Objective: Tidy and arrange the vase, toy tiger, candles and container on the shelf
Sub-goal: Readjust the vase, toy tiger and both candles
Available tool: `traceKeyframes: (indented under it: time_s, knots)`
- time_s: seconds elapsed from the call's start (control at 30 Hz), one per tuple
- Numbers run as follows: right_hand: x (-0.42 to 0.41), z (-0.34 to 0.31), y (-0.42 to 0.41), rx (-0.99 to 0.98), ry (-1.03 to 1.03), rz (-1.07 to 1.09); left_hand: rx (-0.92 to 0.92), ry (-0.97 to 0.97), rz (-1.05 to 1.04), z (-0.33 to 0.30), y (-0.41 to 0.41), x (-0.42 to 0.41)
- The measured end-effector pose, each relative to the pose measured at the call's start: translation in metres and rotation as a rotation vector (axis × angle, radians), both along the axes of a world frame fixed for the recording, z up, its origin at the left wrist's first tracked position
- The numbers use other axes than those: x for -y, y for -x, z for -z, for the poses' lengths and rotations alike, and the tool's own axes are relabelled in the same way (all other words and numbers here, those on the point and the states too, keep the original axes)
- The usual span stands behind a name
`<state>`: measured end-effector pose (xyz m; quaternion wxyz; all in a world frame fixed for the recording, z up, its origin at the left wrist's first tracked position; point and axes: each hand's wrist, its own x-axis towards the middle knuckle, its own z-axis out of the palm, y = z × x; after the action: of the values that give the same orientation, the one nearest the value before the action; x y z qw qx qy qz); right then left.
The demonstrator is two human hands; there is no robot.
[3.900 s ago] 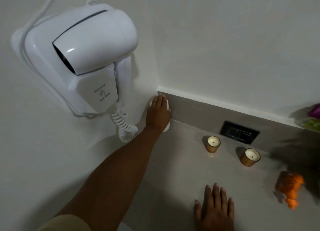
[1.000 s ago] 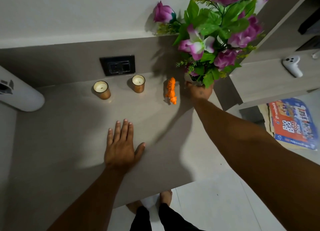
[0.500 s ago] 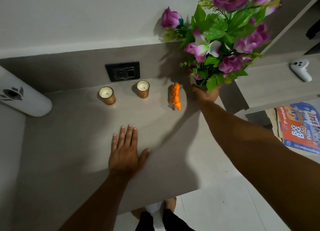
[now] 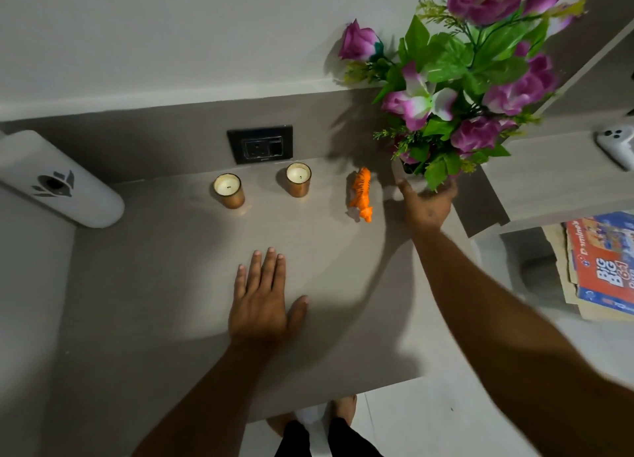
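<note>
Grey shelf (image 4: 144,302), back right corner: vase (image 4: 408,175) of purple flowers (image 4: 480,72), upright, base cupped by right hand (image 4: 427,203); toy tiger (image 4: 361,194) just left, lengthwise front-to-back; left hand (image 4: 262,302) flat, empty, farther.

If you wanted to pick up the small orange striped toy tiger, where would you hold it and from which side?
Pinch the orange striped toy tiger across its narrow flanks at mid-body, coming from above. It runs front to back on the grey shelf, so both sides are exposed, though the right hand at the vase of purple flowers crowds one side.
</note>
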<state>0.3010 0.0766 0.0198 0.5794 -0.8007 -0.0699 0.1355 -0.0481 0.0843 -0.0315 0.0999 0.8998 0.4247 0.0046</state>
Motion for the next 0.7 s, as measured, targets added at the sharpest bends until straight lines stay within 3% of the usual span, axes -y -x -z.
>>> traceKeyframes:
  time_s: [0.13,0.3,0.5,0.7]
  knots:
    - [0.022,0.011,0.059,0.105,-0.044,-0.204,-0.030,0.010,-0.006,-0.004,-0.001,0.001]
    - [0.005,0.004,0.085,0.422,0.203,-0.562,-0.056,0.025,-0.009,-0.007,-0.003,-0.002]
    - [-0.013,0.001,0.086,0.360,0.361,-0.534,-0.079,0.034,-0.013,-0.005,-0.003,-0.001]
    - [-0.014,-0.003,0.088,0.299,0.371,-0.512,-0.053,0.028,-0.020,-0.003,-0.003,-0.001]
